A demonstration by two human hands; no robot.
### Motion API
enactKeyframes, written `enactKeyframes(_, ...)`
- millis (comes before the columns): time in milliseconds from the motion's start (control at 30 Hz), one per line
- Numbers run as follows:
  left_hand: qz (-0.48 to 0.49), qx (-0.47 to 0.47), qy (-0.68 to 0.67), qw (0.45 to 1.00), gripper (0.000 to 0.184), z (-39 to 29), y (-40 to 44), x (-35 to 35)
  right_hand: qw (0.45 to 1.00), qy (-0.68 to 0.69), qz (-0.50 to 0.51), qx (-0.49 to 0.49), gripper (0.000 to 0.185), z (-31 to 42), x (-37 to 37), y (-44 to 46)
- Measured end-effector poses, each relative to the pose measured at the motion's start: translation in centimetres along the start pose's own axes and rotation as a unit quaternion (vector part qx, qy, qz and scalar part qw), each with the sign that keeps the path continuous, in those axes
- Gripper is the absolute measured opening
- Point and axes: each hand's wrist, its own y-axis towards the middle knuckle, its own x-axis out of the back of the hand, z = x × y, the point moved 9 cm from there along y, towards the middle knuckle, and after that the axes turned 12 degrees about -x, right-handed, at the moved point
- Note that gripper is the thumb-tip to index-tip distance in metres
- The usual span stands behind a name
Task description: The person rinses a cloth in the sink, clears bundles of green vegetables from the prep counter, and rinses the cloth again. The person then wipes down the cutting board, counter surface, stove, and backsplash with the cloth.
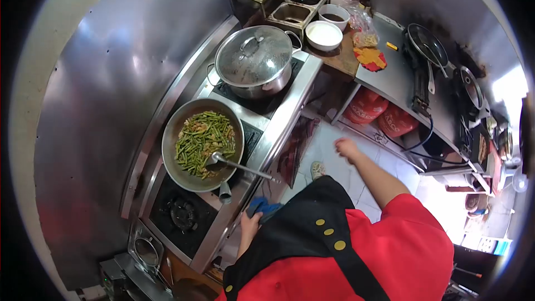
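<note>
My left hand (250, 224) is closed on a blue cloth (263, 207) beside the stove's front edge, close to the pan's handle (225, 193). My right hand (347, 148) hangs over the floor with its fingers curled in; nothing shows in it. On the stove stands a deep pan (170, 163) of cut green beans (195, 153) mixed with small brown pieces. A metal spatula (245, 168) rests in the pan, its long handle sticking out over the stove's front edge toward me. Neither hand touches the spatula.
A large lidded pot (253, 58) sits behind the pan. Past it are metal trays (292, 14), a white bowl (324, 35) and a bowl of dark liquid (334, 17). Red gas cylinders (365, 106) stand under the right counter, which holds a frying pan (428, 43). A bare burner (183, 213) is nearer me.
</note>
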Motion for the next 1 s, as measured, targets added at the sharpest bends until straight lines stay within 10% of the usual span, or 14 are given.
enactKeyframes(100, -0.044, 0.089, 0.023, 0.995, 0.038, 1.4, -1.6, 1.2, 0.94, -0.046, -0.182, 0.285, 0.018, 8.9, 13.3, 8.6)
enactKeyframes(200, -0.184, 0.214, -0.09, 0.955, 0.041, 11.7, -7.2, 3.6, 0.912, -0.165, -0.358, 0.115, 0.027, 19.6, 20.5, 5.4)
enactKeyframes(333, -0.118, 0.321, 0.203, 0.917, 0.034, 8.8, -12.4, 2.0, 0.903, -0.072, -0.312, 0.287, 0.034, 26.8, 31.0, 18.3)
enactKeyframes(400, -0.192, 0.348, 0.187, 0.898, 0.029, 9.5, -15.6, 1.2, 0.779, -0.37, -0.409, 0.299, 0.046, 29.6, 33.1, 21.2)
enactKeyframes(467, -0.279, 0.3, 0.121, 0.904, 0.032, 13.5, -19.6, 1.1, 0.937, -0.097, -0.194, 0.274, 0.056, 26.9, 35.3, 29.9)
enactKeyframes(500, -0.315, 0.333, 0.157, 0.875, 0.035, 9.8, -20.1, 0.6, 0.821, -0.424, -0.365, 0.113, 0.056, 28.2, 33.1, 24.2)
enactKeyframes(533, -0.346, 0.346, 0.118, 0.864, 0.035, 9.9, -21.5, 0.4, 0.808, -0.445, -0.377, 0.084, 0.054, 30.1, 29.7, 17.2)
enactKeyframes(800, -0.726, 0.09, 0.014, 0.681, 0.055, -0.3, -22.6, 8.5, 0.857, -0.298, -0.419, 0.047, 0.047, 26.7, 34.7, 27.1)
enactKeyframes(900, -0.738, 0.035, -0.047, 0.673, 0.052, -5.6, -17.9, 13.6, 0.914, -0.107, -0.22, 0.324, 0.045, 27.5, 29.5, 22.2)
enactKeyframes(1000, -0.772, -0.027, -0.101, 0.627, 0.047, -7.0, -14.1, 20.4, 0.899, -0.183, -0.364, 0.162, 0.044, 25.2, 27.1, 14.6)
